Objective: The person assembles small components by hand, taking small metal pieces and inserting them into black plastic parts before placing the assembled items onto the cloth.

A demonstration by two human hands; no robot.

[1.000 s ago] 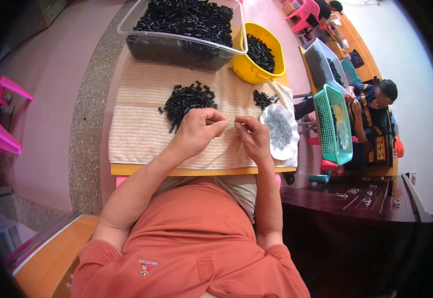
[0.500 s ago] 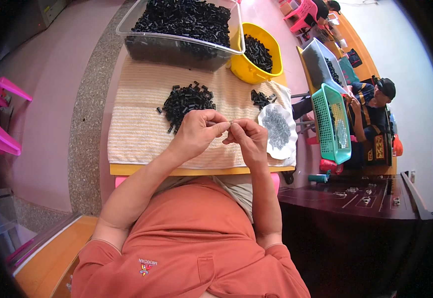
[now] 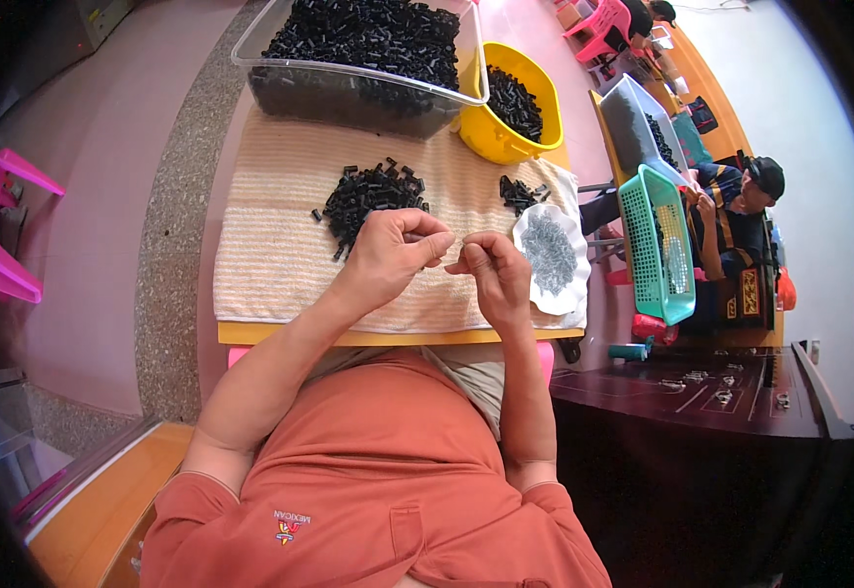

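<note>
Both hands are raised over the near part of a striped towel (image 3: 280,265), a narrow gap between their fingertips. My left hand (image 3: 395,250) is closed in a pinch, fingers curled; whatever it holds is too small to make out. Thumb and fingers of my right hand (image 3: 496,277) are also pinched together, with any piece between them hidden. Just beyond the left hand lies a loose pile of short black tubular pieces (image 3: 373,196). A white wavy-edged dish (image 3: 576,284), holding many tiny clear pieces (image 3: 549,253), stands to the right of my right hand. A smaller black heap (image 3: 519,194) lies behind the dish.
At the table's far side stand a clear plastic bin (image 3: 349,96) full of black pieces and a yellow bucket (image 3: 501,145) with more. A green basket (image 3: 649,265) is off to the right, near a seated person (image 3: 726,196). A pink stool (image 3: 0,230) stands at left.
My fingertips, which met before, have drawn slightly apart. The left hand has turned a little, and both remain pinched. The piles and dish look the same.
</note>
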